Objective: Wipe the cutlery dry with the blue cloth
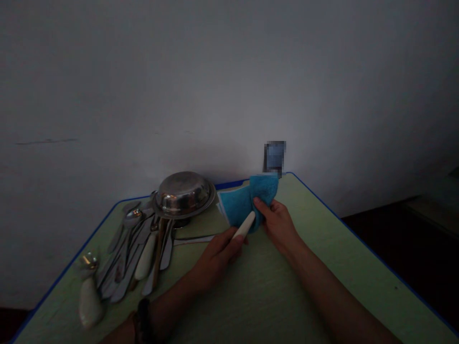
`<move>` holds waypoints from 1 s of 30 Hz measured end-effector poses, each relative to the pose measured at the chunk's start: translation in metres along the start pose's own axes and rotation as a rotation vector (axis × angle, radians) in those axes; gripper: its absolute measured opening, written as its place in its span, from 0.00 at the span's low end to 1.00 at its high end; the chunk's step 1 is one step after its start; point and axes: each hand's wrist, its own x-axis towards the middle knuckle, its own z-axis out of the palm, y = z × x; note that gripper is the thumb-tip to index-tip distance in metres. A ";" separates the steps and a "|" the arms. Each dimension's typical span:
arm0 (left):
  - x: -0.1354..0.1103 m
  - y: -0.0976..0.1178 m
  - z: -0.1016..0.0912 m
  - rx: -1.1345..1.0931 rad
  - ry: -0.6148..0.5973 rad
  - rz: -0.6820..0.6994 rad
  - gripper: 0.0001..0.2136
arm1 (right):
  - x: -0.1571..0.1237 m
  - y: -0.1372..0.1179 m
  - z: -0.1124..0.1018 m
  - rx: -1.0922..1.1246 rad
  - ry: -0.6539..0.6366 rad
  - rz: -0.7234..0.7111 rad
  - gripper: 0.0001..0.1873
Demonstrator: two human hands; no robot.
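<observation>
My left hand [224, 248] is closed around a utensil with a white handle [245, 225]; its other end is hidden, so its exact kind does not show. The handle's rounded tip points up and right, against a folded blue cloth [234, 203]. Pinched between the thumb and fingers of my right hand [278, 222] is that cloth, its upper part folded over. A flat metal utensil [193, 240] lies just left of my left hand, its right end reaching behind the fingers.
An upturned metal bowl [184, 193] stands at the back of the green table [272, 306]. Left of it lies a pile of knives, spoons and other utensils [134, 248]. An ice-cream scoop with a pale handle [89, 301] lies front left. A blurred-out phone-like object [275, 157] leans on the wall.
</observation>
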 end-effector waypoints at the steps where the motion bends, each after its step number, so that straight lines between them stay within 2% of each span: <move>1: 0.000 0.000 0.000 0.005 0.001 -0.002 0.12 | 0.000 0.000 0.000 -0.008 0.004 -0.008 0.11; 7: -0.001 0.002 0.002 0.030 0.015 0.015 0.12 | 0.002 0.002 -0.003 -0.092 0.060 -0.011 0.13; 12: -0.001 0.001 0.001 0.033 0.037 -0.004 0.12 | 0.002 0.001 -0.006 -0.260 0.112 -0.043 0.15; 19: 0.000 0.000 0.000 0.117 0.031 0.050 0.14 | 0.000 -0.001 -0.005 -0.356 0.125 -0.068 0.17; 21: 0.000 -0.002 -0.001 0.119 0.074 0.064 0.14 | 0.000 0.000 -0.005 -0.315 0.086 -0.047 0.16; 25: 0.001 -0.009 -0.004 0.068 0.218 0.100 0.14 | -0.001 -0.001 -0.004 -0.100 -0.100 0.062 0.10; 27: 0.001 -0.011 -0.005 0.063 0.254 0.121 0.15 | -0.002 -0.003 -0.003 -0.020 -0.170 0.067 0.07; 30: 0.001 -0.010 -0.005 0.110 0.260 0.153 0.15 | -0.002 -0.004 -0.002 0.019 -0.179 0.030 0.07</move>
